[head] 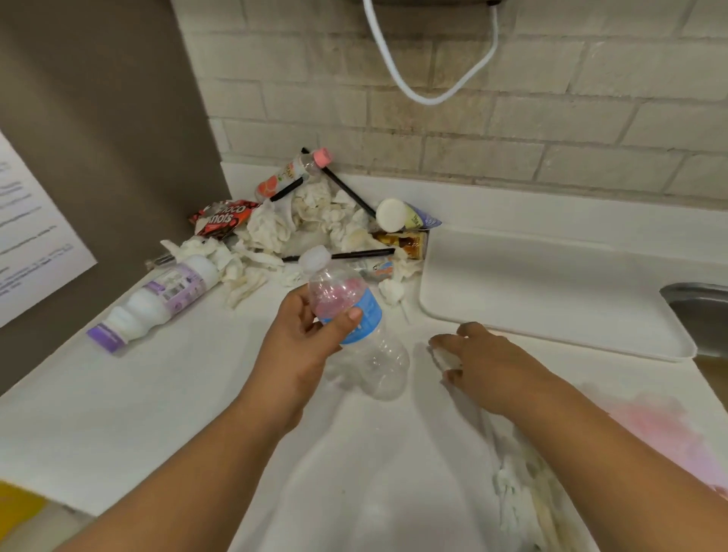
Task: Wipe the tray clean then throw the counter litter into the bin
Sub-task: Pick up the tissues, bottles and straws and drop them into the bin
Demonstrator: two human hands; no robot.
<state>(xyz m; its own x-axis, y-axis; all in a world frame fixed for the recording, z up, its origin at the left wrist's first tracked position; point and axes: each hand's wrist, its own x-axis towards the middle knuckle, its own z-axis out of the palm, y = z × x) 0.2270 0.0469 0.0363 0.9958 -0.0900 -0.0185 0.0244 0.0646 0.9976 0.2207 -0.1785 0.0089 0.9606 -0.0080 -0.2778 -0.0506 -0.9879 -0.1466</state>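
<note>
Background at twelve o'clock: a pale brick-pattern tiled wall (551, 130), grout lines visible, no damage noted. A white cable (427, 101) hangs in a loop against it, both ends rising to a dark fixture (433, 2) cut off by the top edge; type cannot be determined. At ten o'clock, a grey-brown side panel (98, 98) stands at right angles to the wall. A printed sheet (27, 244) is fixed to it at nine o'clock, text illegible. At three o'clock, the corner of a steel sink (701, 311). At four o'clock, a faint pink smudge (662, 425). At eight o'clock, a yellow object (15, 508), blurred and unidentified.
</note>
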